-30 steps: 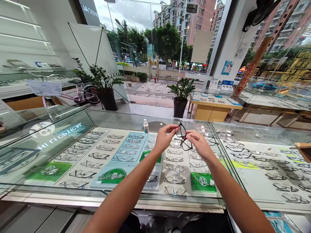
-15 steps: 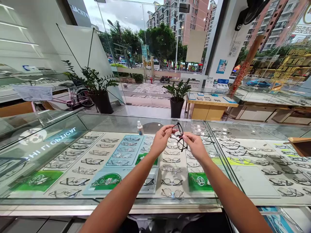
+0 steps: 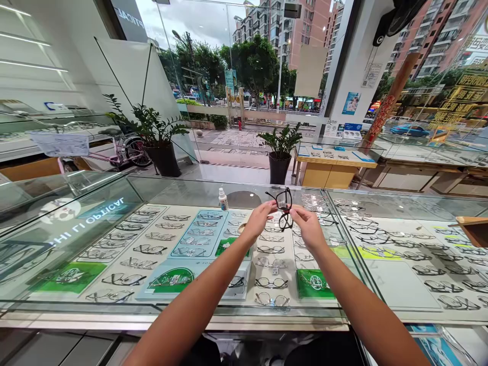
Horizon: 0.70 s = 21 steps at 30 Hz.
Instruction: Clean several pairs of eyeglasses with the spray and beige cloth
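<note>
A pair of black-framed glasses [image 3: 284, 199] is held up above the glass display counter, tilted so that one lens sits above the other. One temple arm sticks out to the upper left. My left hand [image 3: 260, 221] has its fingers closed at the frame's left side. Opposite it, my right hand [image 3: 308, 225] pinches the frame near its middle from the right. Its fingertips are partly hidden behind the thumb. Below both hands, rows of glasses lie inside the counter, among them a dark-rimmed pair [image 3: 271, 282].
A small white spray bottle [image 3: 223, 199] stands on the counter's glass behind my left hand. Green cards [image 3: 315, 283] lie among the frames. The glass counter's front edge [image 3: 183, 321] runs beneath my forearms. Potted plants [image 3: 279, 168] stand beyond, and a wooden-coloured tray corner [image 3: 475, 229] juts in at right.
The glasses have been turned in my hands, so a temple arm now points left at the top. Both hands have stayed nearly in place. My view has swung slightly left.
</note>
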Tool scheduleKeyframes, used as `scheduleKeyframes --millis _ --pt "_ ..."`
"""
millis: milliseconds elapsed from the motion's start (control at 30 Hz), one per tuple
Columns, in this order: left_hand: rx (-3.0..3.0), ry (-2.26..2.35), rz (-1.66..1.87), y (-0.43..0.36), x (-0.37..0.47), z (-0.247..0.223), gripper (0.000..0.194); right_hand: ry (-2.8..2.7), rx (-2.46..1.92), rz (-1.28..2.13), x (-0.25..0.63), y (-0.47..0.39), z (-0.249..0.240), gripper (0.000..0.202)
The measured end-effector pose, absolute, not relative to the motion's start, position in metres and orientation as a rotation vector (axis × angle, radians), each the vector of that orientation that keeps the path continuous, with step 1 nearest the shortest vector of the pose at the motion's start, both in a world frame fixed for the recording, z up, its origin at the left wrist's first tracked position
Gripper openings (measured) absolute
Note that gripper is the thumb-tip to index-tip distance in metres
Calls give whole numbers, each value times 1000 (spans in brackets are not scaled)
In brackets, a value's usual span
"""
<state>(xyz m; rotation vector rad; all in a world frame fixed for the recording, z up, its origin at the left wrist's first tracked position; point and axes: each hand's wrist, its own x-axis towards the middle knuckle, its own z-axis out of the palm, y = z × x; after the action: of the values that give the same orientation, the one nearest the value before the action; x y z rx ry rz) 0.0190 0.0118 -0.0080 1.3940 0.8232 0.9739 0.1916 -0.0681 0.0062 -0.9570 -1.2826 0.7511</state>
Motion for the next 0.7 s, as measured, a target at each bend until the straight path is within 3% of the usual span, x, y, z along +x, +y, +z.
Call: scheduleKeyframes --millis 400,567,700 --pt "1693 761 1065 1 19 1 67 -1083 -1083 895 191 -59 -11 42" --pt "1752 1034 1342 -14 21 6 40 -1178 -1110 663 190 -59 -11 43" --pt "1728 981 1233 -20 24 5 40 -1279 -1173 368 184 -64 -13 34"
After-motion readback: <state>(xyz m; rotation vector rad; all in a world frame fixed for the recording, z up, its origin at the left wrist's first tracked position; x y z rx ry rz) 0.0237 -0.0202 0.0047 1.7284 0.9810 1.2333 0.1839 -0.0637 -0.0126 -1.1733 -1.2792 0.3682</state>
